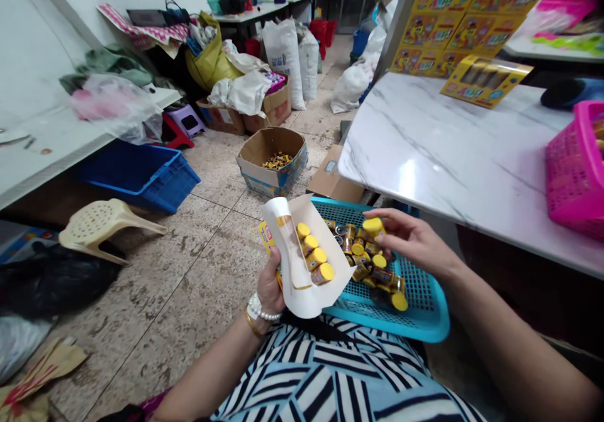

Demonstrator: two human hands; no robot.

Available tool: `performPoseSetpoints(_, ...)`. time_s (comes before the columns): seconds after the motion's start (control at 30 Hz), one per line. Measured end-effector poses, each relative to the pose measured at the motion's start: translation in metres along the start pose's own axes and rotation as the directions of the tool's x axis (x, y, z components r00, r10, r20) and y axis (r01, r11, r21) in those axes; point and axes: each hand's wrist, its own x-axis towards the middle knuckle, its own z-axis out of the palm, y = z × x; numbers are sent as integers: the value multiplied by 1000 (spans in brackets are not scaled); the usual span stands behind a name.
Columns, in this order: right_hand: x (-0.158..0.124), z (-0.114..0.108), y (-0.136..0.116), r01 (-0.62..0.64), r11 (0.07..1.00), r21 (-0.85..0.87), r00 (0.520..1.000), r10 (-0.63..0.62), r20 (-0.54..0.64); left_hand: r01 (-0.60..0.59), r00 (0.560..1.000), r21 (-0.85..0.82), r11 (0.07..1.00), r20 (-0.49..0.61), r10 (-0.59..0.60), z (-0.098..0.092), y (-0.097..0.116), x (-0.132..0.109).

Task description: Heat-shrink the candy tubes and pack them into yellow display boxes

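My left hand (271, 283) grips an opened cardboard box (337, 283), its white inside facing up. A row of several small cylinders with yellow lids (316, 258) lies in it beside the window cut-out. Between the fingertips of my right hand (415, 239) is one small yellow-lidded tub (374, 226), held above a turquoise plastic basket (425, 309). Inside the basket are many more such tubs (361, 258), some upright and some on their sides. The basket rests at my lap, and the box overlaps its left side.
At right stands a marble-patterned table (453, 145) bearing stacked yellow boxes (429, 32), a single windowed box (484, 82) and a pink basket (570, 170). On the floor are a carton (245, 155) of small pieces, a blue crate (160, 183) and a cream stool (94, 221).
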Motion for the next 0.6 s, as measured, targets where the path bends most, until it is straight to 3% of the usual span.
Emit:
performPoseSetpoints(0.07,10,6,-14,97,994,39,995,-96,-37,18,1000,-40,999,-19,-18,2,1,1)
performPoseSetpoints(0.2,35,39,-29,315,943,-107,941,-325,-96,57,998,-32,998,16,-56,9,2,1)
performPoseSetpoints(0.37,60,67,-36,358,896,-262,884,-416,-215,63,998,-20,998,-27,-63,10,1,-2)
performPoseSetpoints(0.47,70,76,-33,393,818,-420,816,-521,-252,19,998,-21,1000,-60,-20,2,-2,-4)
performPoseSetpoints(0.53,76,82,-27,380,735,-562,797,-568,-205,-30,995,3,1000,-91,30,-4,-5,-5)
performPoseSetpoints(0.6,78,87,-20,369,637,-677,817,-570,-91,-46,991,37,998,-128,50,-7,-6,-6)
